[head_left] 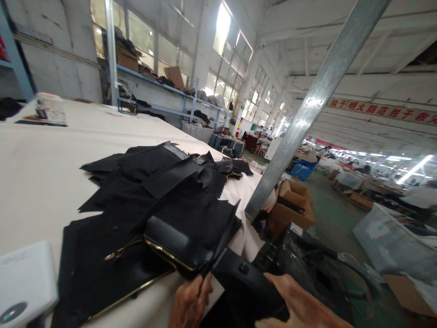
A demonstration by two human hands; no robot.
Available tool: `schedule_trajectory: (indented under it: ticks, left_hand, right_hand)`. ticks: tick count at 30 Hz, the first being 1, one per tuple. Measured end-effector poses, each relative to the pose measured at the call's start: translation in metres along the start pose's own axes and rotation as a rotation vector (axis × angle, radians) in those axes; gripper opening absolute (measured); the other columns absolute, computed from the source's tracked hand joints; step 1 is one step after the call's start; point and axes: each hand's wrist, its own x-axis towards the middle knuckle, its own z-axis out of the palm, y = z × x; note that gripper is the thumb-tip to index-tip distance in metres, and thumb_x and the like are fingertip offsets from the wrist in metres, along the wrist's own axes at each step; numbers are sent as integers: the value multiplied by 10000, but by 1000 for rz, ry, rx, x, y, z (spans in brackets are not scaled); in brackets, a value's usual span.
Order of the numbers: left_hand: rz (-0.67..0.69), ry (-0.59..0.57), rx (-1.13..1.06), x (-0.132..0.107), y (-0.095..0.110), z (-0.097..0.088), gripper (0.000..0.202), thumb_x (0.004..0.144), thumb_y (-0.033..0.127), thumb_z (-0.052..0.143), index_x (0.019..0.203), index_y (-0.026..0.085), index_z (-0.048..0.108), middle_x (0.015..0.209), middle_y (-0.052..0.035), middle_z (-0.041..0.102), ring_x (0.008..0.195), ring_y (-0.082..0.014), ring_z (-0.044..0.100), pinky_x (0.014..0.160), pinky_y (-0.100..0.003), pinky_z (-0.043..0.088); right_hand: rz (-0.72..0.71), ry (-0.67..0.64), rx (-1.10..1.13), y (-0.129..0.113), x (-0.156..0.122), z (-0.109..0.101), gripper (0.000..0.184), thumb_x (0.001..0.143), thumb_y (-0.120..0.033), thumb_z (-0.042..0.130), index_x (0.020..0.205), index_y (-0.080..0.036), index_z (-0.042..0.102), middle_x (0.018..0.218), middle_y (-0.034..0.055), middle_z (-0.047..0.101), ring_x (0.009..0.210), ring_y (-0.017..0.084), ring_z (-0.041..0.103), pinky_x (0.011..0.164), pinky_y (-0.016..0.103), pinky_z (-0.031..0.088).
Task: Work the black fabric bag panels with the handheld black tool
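Note:
My left hand (191,298) is closed at the near edge of the table, its fingers pinched on the edge of a black bag piece. To the right, my right hand (297,303) wraps around the same bag piece, whose black leather strip (239,269) carries a round dark stud. Just beyond my left hand lies a black panel with a gold zipper (169,255), on top of a loose heap of black fabric and leather bag pieces (146,177). A zipper pull (114,256) rests on the heap's near left part. The held piece's lower part runs out of view.
The pale-covered table (34,182) spreads left, with a white device (29,282) at its near corner. A slanting metal post (307,118) rises at its right edge. Beyond stand cardboard boxes (292,205), a black plastic-wrapped bundle (307,269) and a translucent bin (396,241).

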Motion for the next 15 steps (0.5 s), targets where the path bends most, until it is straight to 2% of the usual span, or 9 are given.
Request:
schedule_trajectory:
  ticks: [4,7,9,11,15]
  left_hand:
    - [22,-31,-22,-1,-1,-1,256,802,396,557,615,245,644,515,-36,611,475,-165,568,536,-246,407]
    - [47,-31,-52,-2,-1,-3,229,769,401,598,617,242,662,522,-50,630,480,-173,574,542,-253,409]
    - [46,-52,-49,-2,0,-3,272,794,428,566,635,233,668,543,-58,640,498,-174,582,548,-255,412]
    - [30,-72,-57,-2,2,-3,341,837,458,497,659,219,663,558,-60,643,498,-165,582,545,-254,417]
    - [-85,27,-206,3,6,2,455,813,580,473,611,191,594,480,-40,611,384,-138,536,442,-242,393]
  right_hand:
    - [-63,2,28,1,10,8,496,750,-405,663,1204,-224,582,1112,70,620,989,254,588,880,320,465]
    - [-127,-35,101,5,24,17,397,785,-411,630,1132,-220,613,981,51,653,810,202,617,718,244,491]
    - [-132,-75,145,2,32,19,346,808,-423,599,1066,-196,637,869,38,656,669,162,603,600,208,473]
    - [-118,-64,154,-4,35,18,339,820,-428,573,1043,-182,642,845,36,653,607,142,585,543,196,455]
    - [-157,18,130,-11,35,8,339,745,-435,631,976,-190,669,839,50,669,734,209,613,628,237,491]
